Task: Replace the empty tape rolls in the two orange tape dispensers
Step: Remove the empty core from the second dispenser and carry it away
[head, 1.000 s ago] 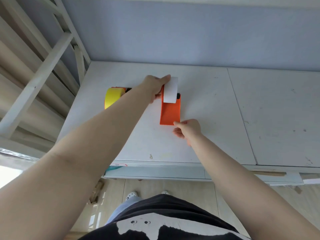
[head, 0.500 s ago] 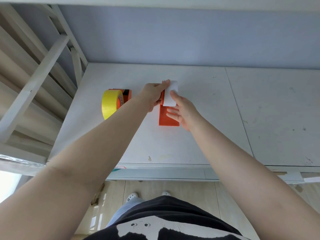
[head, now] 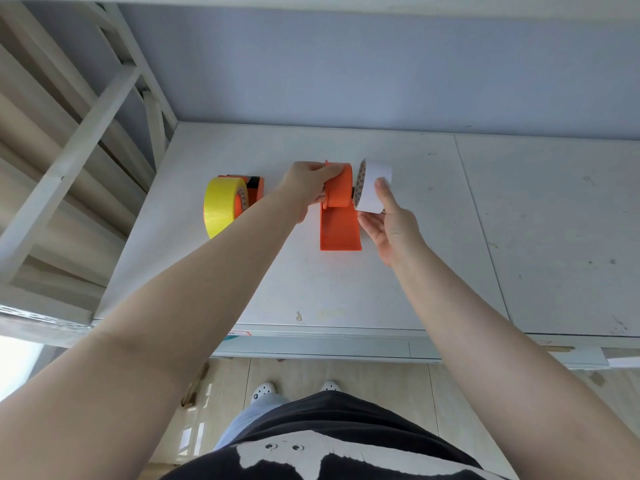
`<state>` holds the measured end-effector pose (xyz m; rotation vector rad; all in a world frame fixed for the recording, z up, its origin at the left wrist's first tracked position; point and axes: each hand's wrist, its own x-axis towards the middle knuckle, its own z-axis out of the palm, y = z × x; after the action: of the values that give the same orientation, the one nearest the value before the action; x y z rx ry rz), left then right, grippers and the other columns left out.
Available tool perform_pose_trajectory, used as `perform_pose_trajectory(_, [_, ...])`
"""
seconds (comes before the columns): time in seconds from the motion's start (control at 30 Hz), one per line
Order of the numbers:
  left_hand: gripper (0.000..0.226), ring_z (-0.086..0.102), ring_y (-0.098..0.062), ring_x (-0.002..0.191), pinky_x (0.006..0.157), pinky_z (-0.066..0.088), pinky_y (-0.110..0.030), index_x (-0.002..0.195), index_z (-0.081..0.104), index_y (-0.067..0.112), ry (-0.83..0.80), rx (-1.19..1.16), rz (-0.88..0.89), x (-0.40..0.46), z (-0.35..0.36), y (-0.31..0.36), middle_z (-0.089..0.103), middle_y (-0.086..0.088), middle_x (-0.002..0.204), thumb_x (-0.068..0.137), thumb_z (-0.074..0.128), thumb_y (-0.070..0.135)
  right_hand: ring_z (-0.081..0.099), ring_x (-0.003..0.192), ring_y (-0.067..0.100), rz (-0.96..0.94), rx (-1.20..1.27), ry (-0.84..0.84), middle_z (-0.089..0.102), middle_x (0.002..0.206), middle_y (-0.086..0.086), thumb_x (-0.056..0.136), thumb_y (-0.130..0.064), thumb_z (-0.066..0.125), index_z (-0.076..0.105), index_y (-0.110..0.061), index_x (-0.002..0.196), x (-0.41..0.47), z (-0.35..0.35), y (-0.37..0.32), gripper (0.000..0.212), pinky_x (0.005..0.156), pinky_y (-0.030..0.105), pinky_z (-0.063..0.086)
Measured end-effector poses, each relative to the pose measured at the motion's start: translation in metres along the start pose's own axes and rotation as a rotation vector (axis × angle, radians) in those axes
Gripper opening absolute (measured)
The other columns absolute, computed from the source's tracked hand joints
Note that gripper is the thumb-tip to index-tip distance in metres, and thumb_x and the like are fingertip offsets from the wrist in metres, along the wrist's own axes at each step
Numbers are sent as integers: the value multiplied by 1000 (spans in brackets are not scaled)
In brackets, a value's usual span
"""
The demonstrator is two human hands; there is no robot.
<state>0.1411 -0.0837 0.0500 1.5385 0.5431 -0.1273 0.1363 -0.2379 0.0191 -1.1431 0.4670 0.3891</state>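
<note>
White desk (head: 346, 289), as I see it: left hand (head: 308, 187), grip closed on orange plastic tape dispenser (head: 339, 216); right hand (head: 391, 226), fingers loosely cupping white tape roll (head: 374, 188); second dispenser carrying yellow tape roll (head: 221, 206) alongside.

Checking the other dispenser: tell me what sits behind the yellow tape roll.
Behind the yellow tape roll an orange dispenser shows, with a dark part at its top. The roll hides the rest of its body and base.

A scuffed white table (head: 346, 289) carries two orange tape dispensers: one (head: 341, 226) near the middle, another (head: 254, 188) to its left bearing a yellow tape roll (head: 221, 206)
</note>
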Motion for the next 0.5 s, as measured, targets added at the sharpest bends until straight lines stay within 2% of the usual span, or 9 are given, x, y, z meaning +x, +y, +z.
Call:
perform_pose_trajectory(0.13, [25, 68, -26, 102, 85, 57, -31, 94, 60, 13, 30, 44, 21, -5, 4, 1, 68, -13, 111, 87, 66, 36, 66, 106, 27, -11, 20, -15, 68, 114, 18, 79, -40, 75, 63, -10, 92, -5, -9, -1, 34, 81, 27, 57])
perform_pose_trajectory(0.2, [26, 65, -25, 99, 89, 55, -34, 86, 59, 15, 51, 69, 37, -11, 5, 1, 65, -9, 105, 88, 64, 40, 67, 104, 27, -7, 5, -27, 69, 109, 16, 79, -40, 74, 64, -11, 92, -9, -13, 1, 33, 82, 27, 57])
perform_pose_trajectory(0.27, [31, 62, -23, 100, 94, 51, -37, 98, 61, 12, 70, 108, 44, -16, 6, -3, 63, -7, 106, 88, 63, 42, 67, 100, 25, 1, -13, -37, 68, 104, 14, 80, -40, 73, 65, -11, 91, -15, -18, 5, 33, 83, 28, 57])
perform_pose_trajectory(0.33, [51, 60, -21, 105, 95, 48, -37, 122, 57, 9, 100, 133, 33, -23, 6, -9, 64, -5, 113, 87, 63, 44, 67, 97, 24, 15, -24, -41, 69, 101, 13, 80, -41, 73, 65, -11, 91, -22, -23, 12, 33, 84, 29, 56])
perform_pose_trajectory(0.37, [58, 59, -22, 107, 96, 47, -37, 128, 53, 9, 124, 130, 28, -29, 5, -13, 63, -5, 117, 86, 64, 46, 67, 95, 24, 26, -26, -40, 69, 99, 12, 80, -40, 72, 65, -10, 91, -25, -25, 16, 33, 86, 30, 56])
perform_pose_trajectory(0.43, [64, 58, -23, 110, 97, 46, -39, 132, 50, 9, 171, 109, 18, -43, 3, -26, 61, -6, 121, 83, 66, 47, 65, 93, 23, 46, -24, -35, 68, 97, 11, 80, -40, 73, 65, -10, 92, -34, -31, 24, 33, 89, 31, 55])
perform_pose_trajectory(0.5, [60, 58, -23, 110, 97, 47, -40, 130, 50, 9, 185, 63, 3, -62, 3, -42, 60, -7, 121, 84, 67, 44, 63, 90, 23, 65, -13, -30, 65, 97, 12, 81, -38, 73, 65, -8, 94, -45, -37, 35, 33, 88, 30, 56])
